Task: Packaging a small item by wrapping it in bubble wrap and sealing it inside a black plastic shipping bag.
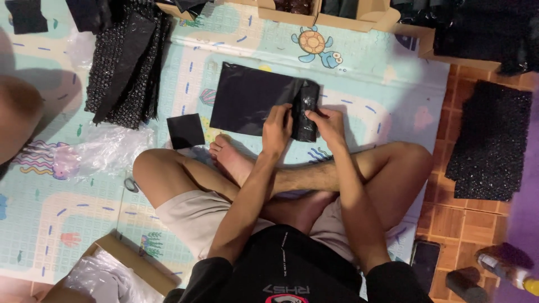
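Observation:
I sit cross-legged on a patterned play mat (84, 185). A flat black plastic mailer bag (247, 104) lies on the mat in front of my legs. At its right end sits a black bubble-wrapped bundle (306, 106), partly rolled into the bag. My left hand (277, 129) presses on the bag's lower edge and the left side of the bundle. My right hand (327, 124) grips the bundle's right side, fingers curled around it.
A stack of black bubble wrap (126, 62) lies at the upper left, another sheet (491, 140) on the tiled floor at right. A small black square (185, 131) lies beside my foot. Clear plastic (101, 148), cardboard boxes (359, 17), a phone (425, 259) and a bottle (505, 269) surround me.

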